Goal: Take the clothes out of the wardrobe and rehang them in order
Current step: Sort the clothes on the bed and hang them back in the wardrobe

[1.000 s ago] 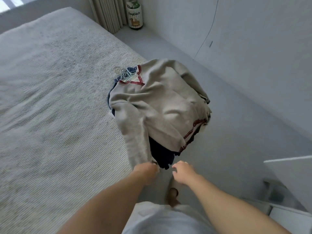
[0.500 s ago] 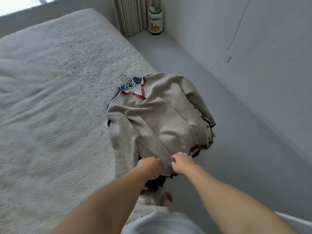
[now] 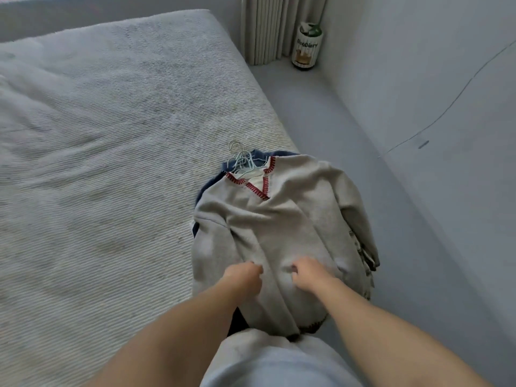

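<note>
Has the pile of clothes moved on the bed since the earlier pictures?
Cannot tell. The camera itself shifted, and the pile of clothes lies at the same edge of the bed, overhanging toward the floor.

One readable label, on the bin in the corner.

The only writing I can see is on the small cylindrical bin point(image 3: 306, 47) standing on the floor in the far corner by the curtain point(image 3: 265, 26): dark letters across its pale striped side read roughly "DogDiary", though they are small and a little blurred. Under the words is a brownish picture I cannot make out.
</note>
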